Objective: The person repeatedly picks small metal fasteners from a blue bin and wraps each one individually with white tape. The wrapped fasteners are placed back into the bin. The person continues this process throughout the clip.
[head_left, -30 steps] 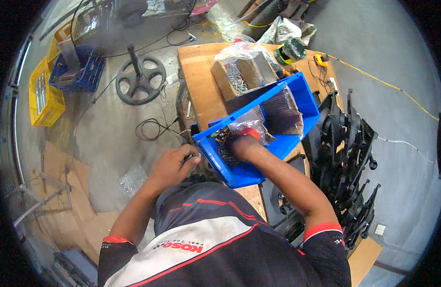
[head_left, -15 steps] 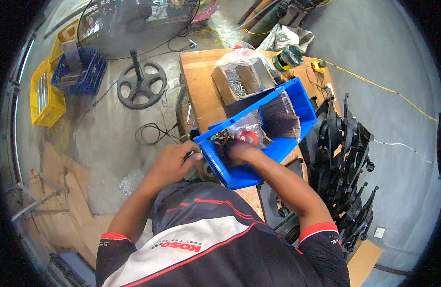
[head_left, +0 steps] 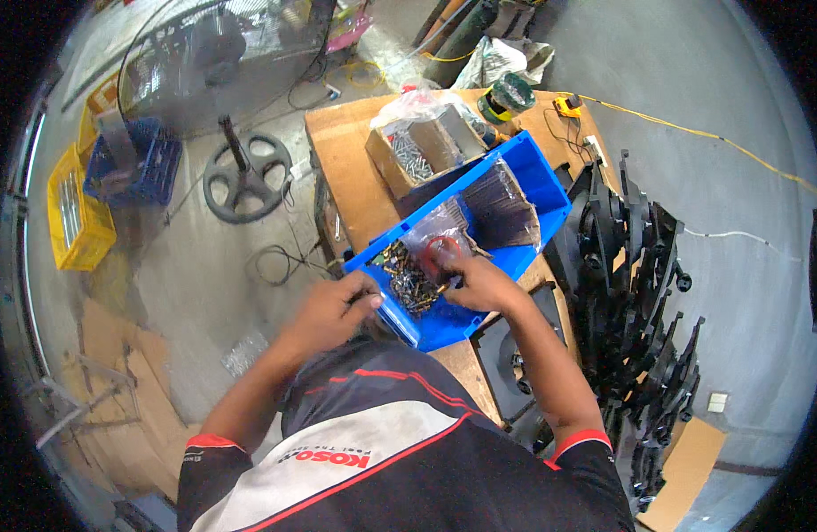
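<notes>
A blue plastic bin (head_left: 557, 170) lies slanted across the corner of a wooden table. Loose small screws (head_left: 410, 282) in dark and brass tones fill its near left end. Beside them are a clear plastic bag (head_left: 433, 229) and a red ring-shaped item (head_left: 441, 251). My left hand (head_left: 333, 310) is closed over the bin's left end rim, thumb toward me. Over the screws, my right hand (head_left: 481, 285) has its fingers pinched together. A small brass-coloured bit shows at its fingertips, too small to name. Dark, plastic-wrapped cardboard (head_left: 506, 208) stands in the bin's far part.
An open carton of silver screws (head_left: 411, 160) sits behind the bin, near a green-lidded jar (head_left: 508, 96) and a yellow tape measure (head_left: 567, 106). Black metal brackets (head_left: 617, 257) are stacked at the right. A fan base (head_left: 246, 179) and yellow crate (head_left: 78, 213) stand at the left.
My right hand has risen out of the screws and shifted slightly right, so the screw pile now shows. My left hand stays at the bin's rim. The whole view has shifted somewhat.
</notes>
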`<control>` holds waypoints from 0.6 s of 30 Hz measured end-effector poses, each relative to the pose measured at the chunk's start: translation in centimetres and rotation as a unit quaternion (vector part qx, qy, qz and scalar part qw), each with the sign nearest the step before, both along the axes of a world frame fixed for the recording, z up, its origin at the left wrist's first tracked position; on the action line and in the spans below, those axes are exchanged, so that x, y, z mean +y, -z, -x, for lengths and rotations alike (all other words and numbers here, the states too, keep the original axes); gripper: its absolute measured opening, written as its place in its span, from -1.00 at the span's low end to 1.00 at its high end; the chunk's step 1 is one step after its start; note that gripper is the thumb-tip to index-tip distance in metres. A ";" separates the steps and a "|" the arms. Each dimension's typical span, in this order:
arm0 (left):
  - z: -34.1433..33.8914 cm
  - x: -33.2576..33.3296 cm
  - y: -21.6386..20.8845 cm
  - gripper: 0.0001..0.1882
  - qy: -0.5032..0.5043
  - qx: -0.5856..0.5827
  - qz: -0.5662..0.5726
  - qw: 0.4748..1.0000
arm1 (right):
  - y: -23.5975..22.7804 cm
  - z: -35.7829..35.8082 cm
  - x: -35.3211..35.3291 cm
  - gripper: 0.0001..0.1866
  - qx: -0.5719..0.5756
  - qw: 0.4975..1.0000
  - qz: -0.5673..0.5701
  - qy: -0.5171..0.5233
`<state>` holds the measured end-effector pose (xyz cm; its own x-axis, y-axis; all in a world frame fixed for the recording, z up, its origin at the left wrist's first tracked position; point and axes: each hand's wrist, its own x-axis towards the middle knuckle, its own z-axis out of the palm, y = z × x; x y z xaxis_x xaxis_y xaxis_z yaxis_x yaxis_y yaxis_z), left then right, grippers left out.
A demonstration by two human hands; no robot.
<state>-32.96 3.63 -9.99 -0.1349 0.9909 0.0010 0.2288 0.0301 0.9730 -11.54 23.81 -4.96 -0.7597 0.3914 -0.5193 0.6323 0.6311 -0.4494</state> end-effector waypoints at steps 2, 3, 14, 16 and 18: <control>-1.0 0.8 0.0 -0.73 0.034 -0.001 0.040 0.999 | 0.0 -1.1 -0.2 -0.53 0.029 0.999 0.001 0.022; -1.0 1.2 -0.2 -0.74 0.046 0.007 0.059 0.997 | -0.7 -0.8 -0.6 -0.54 0.030 0.999 -0.023 0.016; -2.1 4.6 -4.5 -0.71 0.135 0.017 0.017 0.991 | -3.1 -2.4 -4.4 -0.54 0.125 0.969 -0.087 0.196; -2.4 4.4 -3.6 -0.70 0.137 0.013 0.005 0.990 | -2.9 -2.3 -4.9 -0.64 0.172 0.956 -0.116 0.208; -3.1 4.2 -3.8 -0.72 0.141 -0.008 0.009 0.990 | -2.0 -2.4 -6.1 -0.69 0.287 0.919 -0.034 0.269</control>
